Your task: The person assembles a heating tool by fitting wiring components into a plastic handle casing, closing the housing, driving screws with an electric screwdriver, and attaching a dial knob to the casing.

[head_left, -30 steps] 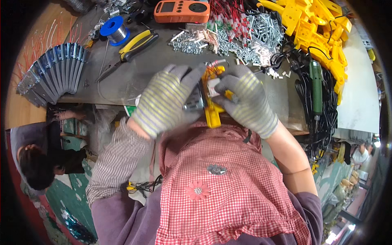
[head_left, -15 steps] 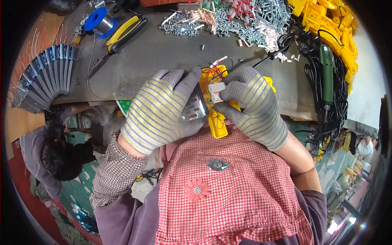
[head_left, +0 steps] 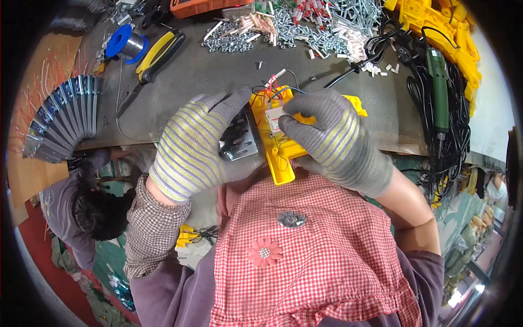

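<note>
In front of my apron, a yellow plastic housing (head_left: 281,170) lies open side up, with red and dark wires at its far end and a white block (head_left: 274,120) in its middle. My left hand (head_left: 199,144), in a striped knit glove, is closed round a shiny slotted metal part (head_left: 239,139) against the housing's left side. My right hand (head_left: 340,139), gloved alike, is closed on the housing from the right. Its thumb and curled forefinger are at the white block; anything between the fingertips is hidden.
Pliers (head_left: 158,56) and a blue solder spool (head_left: 127,43) lie far left, beyond fanned metal-and-grey strips (head_left: 68,117). Screws and small parts (head_left: 283,27) are heaped at the back. A green screwdriver (head_left: 437,90), black cables (head_left: 457,131) and yellow housings (head_left: 436,27) are right. Someone (head_left: 90,212) sits left.
The view has shifted slightly. My right thumb and forefinger have moved over the white block and curled closer together; my left hand keeps its hold on the metal part.
</note>
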A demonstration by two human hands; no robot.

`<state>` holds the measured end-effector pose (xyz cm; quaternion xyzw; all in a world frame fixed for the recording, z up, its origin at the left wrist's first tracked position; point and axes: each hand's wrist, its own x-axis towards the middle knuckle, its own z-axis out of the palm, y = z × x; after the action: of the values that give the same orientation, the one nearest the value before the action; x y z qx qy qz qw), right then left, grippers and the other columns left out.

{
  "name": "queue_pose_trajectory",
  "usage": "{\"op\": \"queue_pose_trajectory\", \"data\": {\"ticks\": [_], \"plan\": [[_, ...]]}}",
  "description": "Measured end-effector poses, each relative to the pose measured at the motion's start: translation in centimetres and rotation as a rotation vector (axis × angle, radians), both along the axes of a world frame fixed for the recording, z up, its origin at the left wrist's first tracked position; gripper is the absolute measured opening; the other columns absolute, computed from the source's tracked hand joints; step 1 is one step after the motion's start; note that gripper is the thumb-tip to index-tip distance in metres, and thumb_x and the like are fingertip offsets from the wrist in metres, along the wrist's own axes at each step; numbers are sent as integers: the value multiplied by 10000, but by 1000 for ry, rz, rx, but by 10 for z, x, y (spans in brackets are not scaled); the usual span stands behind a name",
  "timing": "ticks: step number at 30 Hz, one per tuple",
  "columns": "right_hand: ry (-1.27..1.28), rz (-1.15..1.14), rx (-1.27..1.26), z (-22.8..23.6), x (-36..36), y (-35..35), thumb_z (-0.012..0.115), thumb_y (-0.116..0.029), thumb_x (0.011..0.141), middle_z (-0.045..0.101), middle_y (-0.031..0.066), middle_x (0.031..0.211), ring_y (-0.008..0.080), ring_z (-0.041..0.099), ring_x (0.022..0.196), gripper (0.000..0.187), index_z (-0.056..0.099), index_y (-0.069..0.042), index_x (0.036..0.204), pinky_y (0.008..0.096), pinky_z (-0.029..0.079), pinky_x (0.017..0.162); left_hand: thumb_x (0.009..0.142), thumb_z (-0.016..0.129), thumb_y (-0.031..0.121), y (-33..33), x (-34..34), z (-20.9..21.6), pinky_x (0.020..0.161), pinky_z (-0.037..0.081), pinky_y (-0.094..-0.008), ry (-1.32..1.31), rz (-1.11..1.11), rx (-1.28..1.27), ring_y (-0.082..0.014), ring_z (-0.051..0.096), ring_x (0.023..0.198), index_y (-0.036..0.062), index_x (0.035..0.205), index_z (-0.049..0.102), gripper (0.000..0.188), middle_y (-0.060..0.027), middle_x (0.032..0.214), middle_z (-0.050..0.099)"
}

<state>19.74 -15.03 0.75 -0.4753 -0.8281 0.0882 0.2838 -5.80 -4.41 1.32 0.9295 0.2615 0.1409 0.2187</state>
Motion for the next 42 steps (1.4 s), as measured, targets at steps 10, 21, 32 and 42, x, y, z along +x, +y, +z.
{"op": "queue_pose_trajectory", "data": {"ticks": [10,21,32,42], "plan": [[48,11,118,-13,0,7,765,-186,751,696,89,1088,316,685,956,311,688,-63,1026,460,564,825,716,830,199,-28,34,13,893,571,-470,-92,-9,343,-333,661,1045,107,1412,614,734,-100,1132,685],[147,-203,-62,18,55,-20,910,-183,684,715,95,1264,271,685,1151,619,695,-66,1253,407,565,960,751,793,187,-30,21,-28,623,510,-356,-119,-182,431,-204,676,932,161,1386,643,652,-82,1158,724],[-639,-1278,147,-19,247,-82,811,-317,875,705,166,1192,381,661,1109,685,557,-225,1505,502,522,986,684,807,132,-22,22,-25,560,515,-346,-188,-252,500,-213,688,781,171,1346,669,677,-108,1125,735],[1149,-749,247,37,211,-81,649,-290,1007,662,192,1330,361,652,1187,585,494,2,1490,459,498,1034,692,809,99,-7,32,-1,581,533,-378,-279,-229,342,-241,692,764,98,1383,660,707,-102,967,733]]}}
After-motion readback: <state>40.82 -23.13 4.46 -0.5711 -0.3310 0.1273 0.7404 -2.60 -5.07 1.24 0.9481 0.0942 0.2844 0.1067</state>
